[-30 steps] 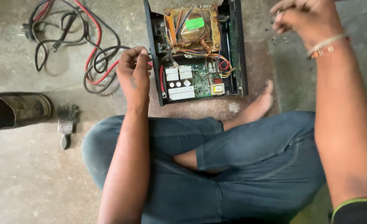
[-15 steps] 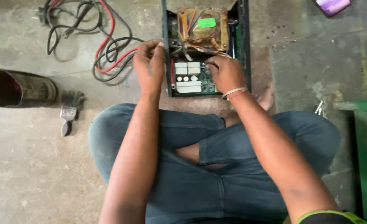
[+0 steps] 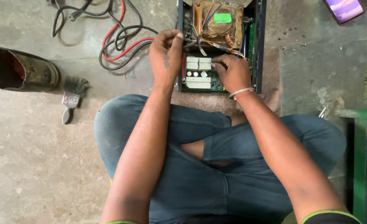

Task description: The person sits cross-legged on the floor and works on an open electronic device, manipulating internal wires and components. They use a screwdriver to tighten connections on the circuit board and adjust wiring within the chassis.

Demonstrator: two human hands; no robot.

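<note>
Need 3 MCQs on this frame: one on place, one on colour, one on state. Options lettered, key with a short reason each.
1. Where does the paintbrush lie?
A. inside the open case
B. on the floor between the rusty can and the person's knee
C. on the green frame

2. What colour is the sticker on the transformer?
A. green
B. red
C. white

3. What is the state of the black electronics case?
A. lid shut
B. open on top, circuit board and wiring bare
C. turned upside down

Key:
1 B: the brush is on the concrete floor, right of the can.
2 A: a bright green label sits on the copper-wound transformer.
3 B: the circuit board shows, with the left hand at the case's edge and the right hand on the board.
</note>
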